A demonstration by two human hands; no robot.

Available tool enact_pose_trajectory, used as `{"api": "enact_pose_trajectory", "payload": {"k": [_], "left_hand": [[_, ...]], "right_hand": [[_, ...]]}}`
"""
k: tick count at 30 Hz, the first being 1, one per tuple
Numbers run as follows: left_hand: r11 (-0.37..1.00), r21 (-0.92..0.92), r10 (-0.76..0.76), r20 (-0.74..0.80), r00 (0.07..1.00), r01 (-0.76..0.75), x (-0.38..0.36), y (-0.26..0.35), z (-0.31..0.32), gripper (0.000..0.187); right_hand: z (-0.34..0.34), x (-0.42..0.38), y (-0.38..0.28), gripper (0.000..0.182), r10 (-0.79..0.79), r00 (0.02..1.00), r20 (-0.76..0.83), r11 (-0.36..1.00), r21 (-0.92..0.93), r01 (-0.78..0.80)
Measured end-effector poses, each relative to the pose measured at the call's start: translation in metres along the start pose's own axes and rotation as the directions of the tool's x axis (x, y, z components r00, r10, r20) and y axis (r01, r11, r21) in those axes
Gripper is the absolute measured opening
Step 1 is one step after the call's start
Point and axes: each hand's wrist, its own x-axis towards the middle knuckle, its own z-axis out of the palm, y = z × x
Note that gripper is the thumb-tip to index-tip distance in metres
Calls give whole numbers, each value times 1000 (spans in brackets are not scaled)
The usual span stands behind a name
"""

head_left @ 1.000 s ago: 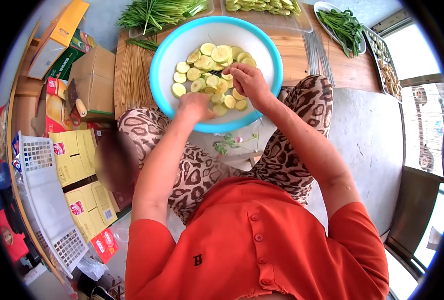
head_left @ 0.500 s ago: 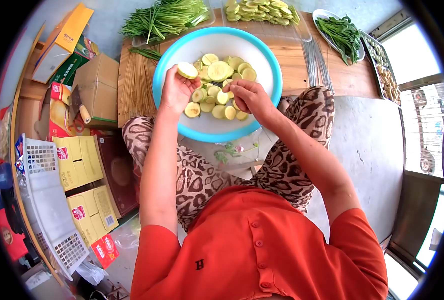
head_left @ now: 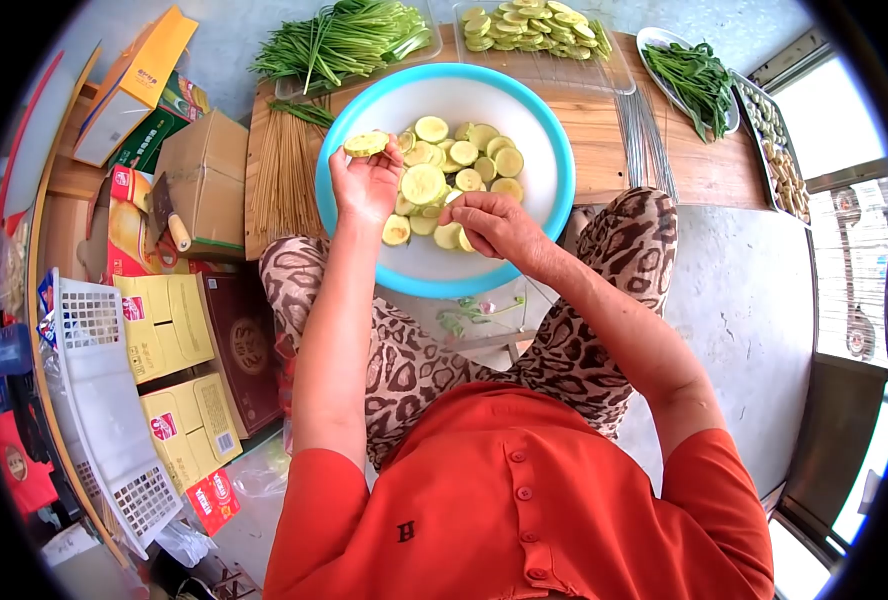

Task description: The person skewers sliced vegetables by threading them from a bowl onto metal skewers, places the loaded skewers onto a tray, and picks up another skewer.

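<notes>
A white bowl with a blue rim (head_left: 344,120) rests against my knees and holds several pale green zucchini slices (head_left: 469,155). My left hand (head_left: 364,185) is raised at the bowl's left rim with one zucchini slice (head_left: 365,144) pinched at its fingertips. Over the bowl's near side, my right hand (head_left: 494,225) has its fingers curled down among the slices; whether it grips one or a thin skewer is hidden.
A low wooden table (head_left: 704,165) behind the bowl carries bamboo skewers (head_left: 279,180), chives (head_left: 334,35), a tray of skewered slices (head_left: 534,25), metal skewers (head_left: 644,125) and a plate of greens (head_left: 689,65). Cardboard boxes (head_left: 199,170) and a white basket (head_left: 99,390) crowd the floor at left.
My left hand lifted out of the bowl holding one slice and now holds it up at the left rim. My right hand drew slightly toward the near side.
</notes>
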Motion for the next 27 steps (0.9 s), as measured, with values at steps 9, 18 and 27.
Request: {"api": "enact_pose_trajectory", "payload": {"k": [9, 18, 27], "left_hand": [[1000, -16, -9, 15, 1000, 9, 0, -2, 3, 42], [1000, -15, 8, 50, 999, -7, 0, -2, -2, 48], [999, 37, 19, 18, 1000, -20, -3, -4, 7, 42]], "right_hand": [[1, 0, -1, 22, 41, 999, -18, 999, 5, -41], [2, -1, -3, 22, 38, 999, -21, 999, -17, -38], [1, -2, -3, 23, 38, 999, -15, 999, -10, -38]]}}
